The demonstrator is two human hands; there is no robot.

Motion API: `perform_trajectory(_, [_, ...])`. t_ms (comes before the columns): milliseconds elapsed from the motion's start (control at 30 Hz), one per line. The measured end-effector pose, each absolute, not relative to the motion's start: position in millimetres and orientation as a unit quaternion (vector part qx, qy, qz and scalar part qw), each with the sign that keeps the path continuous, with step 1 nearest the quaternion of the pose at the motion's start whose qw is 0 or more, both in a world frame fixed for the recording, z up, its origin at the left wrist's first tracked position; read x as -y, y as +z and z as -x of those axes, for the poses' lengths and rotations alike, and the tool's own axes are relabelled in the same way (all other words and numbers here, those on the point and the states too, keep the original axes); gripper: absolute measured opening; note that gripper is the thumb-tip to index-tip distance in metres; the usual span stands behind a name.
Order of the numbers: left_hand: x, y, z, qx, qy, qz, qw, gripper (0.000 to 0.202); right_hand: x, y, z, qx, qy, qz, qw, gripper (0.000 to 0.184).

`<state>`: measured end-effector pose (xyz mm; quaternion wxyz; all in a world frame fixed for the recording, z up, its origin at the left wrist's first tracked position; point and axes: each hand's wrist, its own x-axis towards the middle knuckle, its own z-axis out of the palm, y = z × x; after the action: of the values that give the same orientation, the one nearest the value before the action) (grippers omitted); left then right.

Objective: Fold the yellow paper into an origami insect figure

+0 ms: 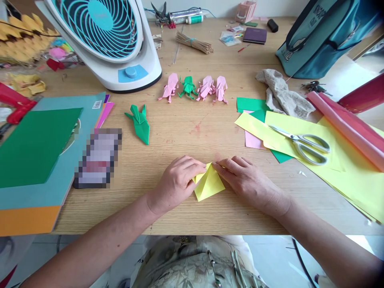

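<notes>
A small piece of folded yellow paper (211, 186) lies on the table between my hands, with creases fanning from its top. My left hand (181, 176) pinches its left edge between thumb and fingers. At the upper right corner, my right hand (244, 179) has its thumb and forefinger closed on the paper. Beyond them stands a row of folded paper frogs, pink ones and a green frog (188, 87). A partly folded green paper figure (141, 124) lies to the left of the row.
Scissors (303, 143) rest on yellow sheets (354, 180) at the right, near a grey cloth (283, 94). On the left are a blurred phone (97, 160) and a green sheet (36, 148) on folders. A fan (129, 76) and a blue bag (318, 48) stand farther back.
</notes>
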<state>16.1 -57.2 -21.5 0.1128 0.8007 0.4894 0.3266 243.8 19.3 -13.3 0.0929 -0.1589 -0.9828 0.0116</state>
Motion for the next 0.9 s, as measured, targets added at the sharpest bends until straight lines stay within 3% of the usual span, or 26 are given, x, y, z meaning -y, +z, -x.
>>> perform_trajectory(400, [67.0, -9.4, -16.4, -0.453, 0.231, -0.861, -0.007, 0.023, -18.6, -15.0, -245.3, 0.982, 0.015, 0.159, 0.096, 0.037])
perform_trajectory(900, [75.4, -15.5, -5.5, -0.39, 0.225, -0.891, -0.054, 0.019, -19.2, -14.6, -247.4, 0.983, 0.017, 0.159, 0.086, 0.04])
